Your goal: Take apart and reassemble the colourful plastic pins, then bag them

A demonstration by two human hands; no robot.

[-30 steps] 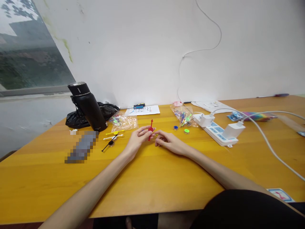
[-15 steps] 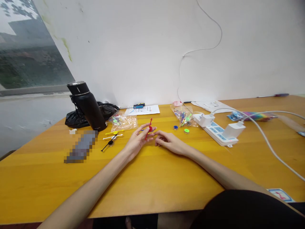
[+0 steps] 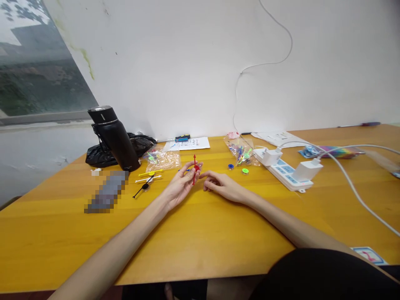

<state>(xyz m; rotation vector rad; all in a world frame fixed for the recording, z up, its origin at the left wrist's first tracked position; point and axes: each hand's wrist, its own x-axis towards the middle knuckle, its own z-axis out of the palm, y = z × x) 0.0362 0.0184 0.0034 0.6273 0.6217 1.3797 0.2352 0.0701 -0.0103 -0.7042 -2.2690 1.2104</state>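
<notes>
Between the thumb and fingers of my left hand (image 3: 183, 181) is a red arrow spinner (image 3: 196, 168), a thin double-ended pointer with a round hub. It stands nearly upright. My right hand (image 3: 221, 185) is just to the right of it. Its index finger points toward the spinner, and its other fingers are loosely curled with nothing visible in them. Behind my left fingers a bit of blue (image 3: 186, 170) shows, mostly hidden. Left of my hands lie a yellow arrow spinner (image 3: 151, 173), a white arrow spinner (image 3: 148, 179) and a black arrow spinner (image 3: 144, 187).
A blue disc (image 3: 230, 166) and a green disc (image 3: 245, 171) lie beyond my right hand, near a bag of coloured parts (image 3: 240, 151). At right is a power strip (image 3: 286, 171) with cables. A black bottle (image 3: 117, 141) stands at left by a blurred dark object (image 3: 108, 191).
The red arrow spinner has turned a little in my left hand, from leaning right to nearly upright. My right hand has hardly moved.
</notes>
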